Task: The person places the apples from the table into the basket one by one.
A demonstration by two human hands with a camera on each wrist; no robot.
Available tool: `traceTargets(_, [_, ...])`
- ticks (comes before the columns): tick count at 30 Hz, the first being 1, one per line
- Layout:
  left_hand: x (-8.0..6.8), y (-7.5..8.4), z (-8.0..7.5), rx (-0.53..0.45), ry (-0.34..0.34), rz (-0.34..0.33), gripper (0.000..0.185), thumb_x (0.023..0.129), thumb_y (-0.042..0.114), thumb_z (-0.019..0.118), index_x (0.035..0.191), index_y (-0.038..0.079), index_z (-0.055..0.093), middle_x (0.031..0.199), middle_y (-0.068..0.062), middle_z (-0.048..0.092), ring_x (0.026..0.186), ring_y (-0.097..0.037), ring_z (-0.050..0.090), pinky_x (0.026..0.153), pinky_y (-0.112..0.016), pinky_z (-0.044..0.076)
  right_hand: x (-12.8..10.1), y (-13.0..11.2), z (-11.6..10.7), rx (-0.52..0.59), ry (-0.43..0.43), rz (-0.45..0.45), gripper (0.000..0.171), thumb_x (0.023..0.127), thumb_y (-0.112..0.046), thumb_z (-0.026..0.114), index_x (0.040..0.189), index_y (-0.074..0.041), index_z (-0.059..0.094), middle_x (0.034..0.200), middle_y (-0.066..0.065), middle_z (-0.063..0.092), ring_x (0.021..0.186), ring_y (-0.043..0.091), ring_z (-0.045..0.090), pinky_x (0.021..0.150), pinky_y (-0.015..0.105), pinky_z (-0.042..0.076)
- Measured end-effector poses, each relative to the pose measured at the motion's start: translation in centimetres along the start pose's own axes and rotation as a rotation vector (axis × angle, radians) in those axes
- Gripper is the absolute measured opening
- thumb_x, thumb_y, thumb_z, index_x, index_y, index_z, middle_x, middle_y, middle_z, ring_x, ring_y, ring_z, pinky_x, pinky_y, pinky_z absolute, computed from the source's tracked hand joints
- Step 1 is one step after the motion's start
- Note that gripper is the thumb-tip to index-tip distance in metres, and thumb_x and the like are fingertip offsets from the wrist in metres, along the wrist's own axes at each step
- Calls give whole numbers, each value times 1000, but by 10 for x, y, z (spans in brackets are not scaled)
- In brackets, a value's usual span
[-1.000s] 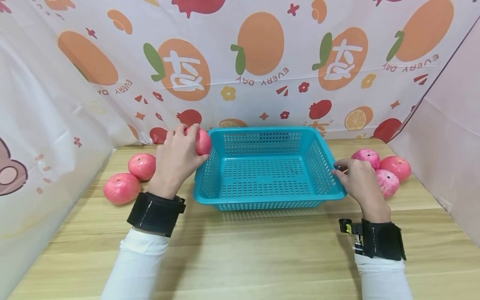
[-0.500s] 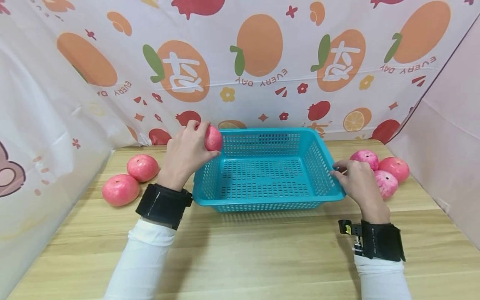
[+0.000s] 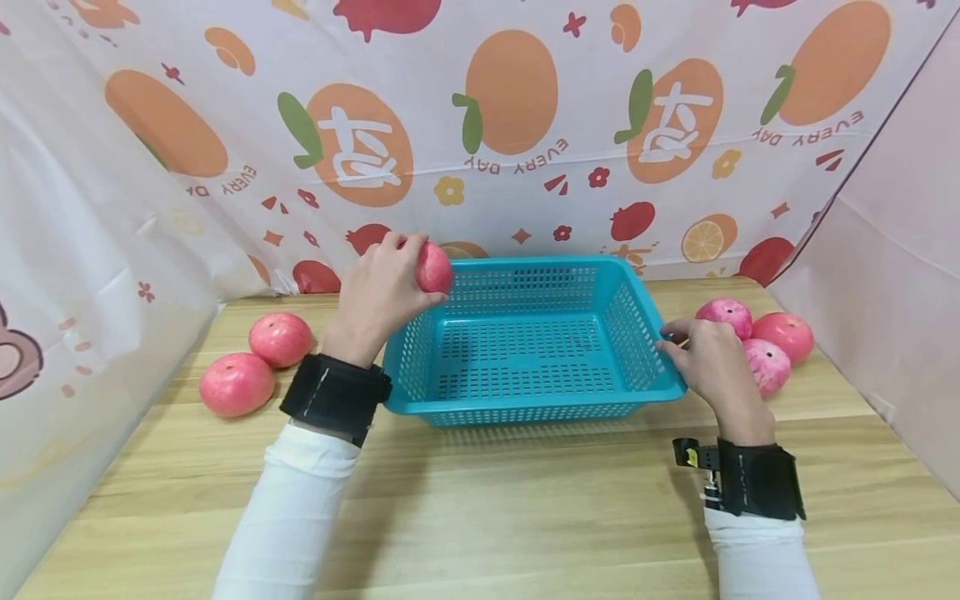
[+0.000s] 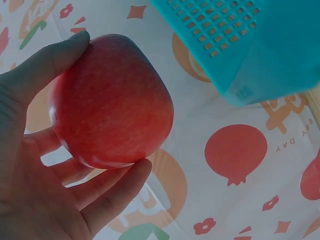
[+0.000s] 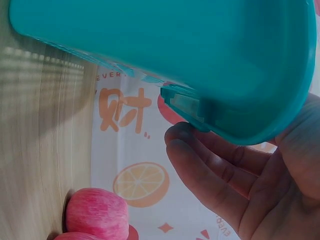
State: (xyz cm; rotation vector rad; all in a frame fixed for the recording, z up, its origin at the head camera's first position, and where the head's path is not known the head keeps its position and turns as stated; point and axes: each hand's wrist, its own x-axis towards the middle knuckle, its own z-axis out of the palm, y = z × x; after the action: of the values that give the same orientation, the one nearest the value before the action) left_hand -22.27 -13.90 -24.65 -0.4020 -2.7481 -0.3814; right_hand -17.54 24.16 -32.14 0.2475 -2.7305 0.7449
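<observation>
Up at the far left corner of the teal plastic basket (image 3: 525, 342), the left hand (image 3: 378, 296) grasps a red apple (image 3: 433, 268), lifted clear of the wooden table (image 3: 525, 500) and hanging just above the basket's rim. The left wrist view shows the grip plainly: the thumb lies along the top of the apple (image 4: 111, 100), the fingers (image 4: 112, 192) curl under it, and the perforated corner of the basket (image 4: 250, 45) sits just to the right, apart from the fruit.

The right hand (image 3: 708, 362) is at the basket's right rim, fingers clasped on the edge; in the right wrist view its fingers (image 5: 210, 170) curl up under the lip of the basket (image 5: 165, 55) while the thumb side rests above, so it is holding the rim.

The basket stands in the middle of the table with only its slotted floor showing inside. Two more red apples lie on the table at the left, one nearer (image 3: 236, 384) and one a little farther (image 3: 281, 339), just beside each other. Three pink-red apples cluster to the right of the basket, behind and beside the right hand: a far one (image 3: 723, 316), a right one (image 3: 783, 335) and a near one (image 3: 767, 365), which is partly hidden by the hand.

A cloth backdrop (image 3: 480, 133) printed with oranges and pomegranates closes off the far side. Both wrists carry black straps over white sleeves (image 3: 288, 517).
</observation>
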Motion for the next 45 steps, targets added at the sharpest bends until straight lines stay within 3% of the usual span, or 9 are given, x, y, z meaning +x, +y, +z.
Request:
traceTargets(9, [11, 4, 4, -51, -20, -42, 85, 77, 29, 90, 146, 2, 48, 137, -25, 53, 118, -44, 55, 92, -61, 52, 1, 0, -1, 3, 1, 6, 30, 91, 0, 74, 115, 16, 67, 103, 35, 68, 87, 49, 70, 75, 55, 58])
traceTargets(29, [24, 3, 19, -83, -76, -38, 80, 78, 25, 89, 143, 1, 48, 133, -25, 55, 115, -42, 55, 92, -59, 53, 0, 0, 0, 3, -5, 9, 31, 91, 0, 74, 115, 16, 67, 103, 35, 68, 84, 48, 70, 72, 54, 59])
traceTargets(45, [32, 1, 29, -95, -159, -40, 83, 75, 20, 91, 143, 1, 49, 132, -24, 52, 118, -40, 51, 92, -55, 54, 2, -1, -1, -1, -10, 2, 29, 92, -2, 74, 114, 16, 68, 102, 34, 69, 85, 47, 70, 74, 54, 59])
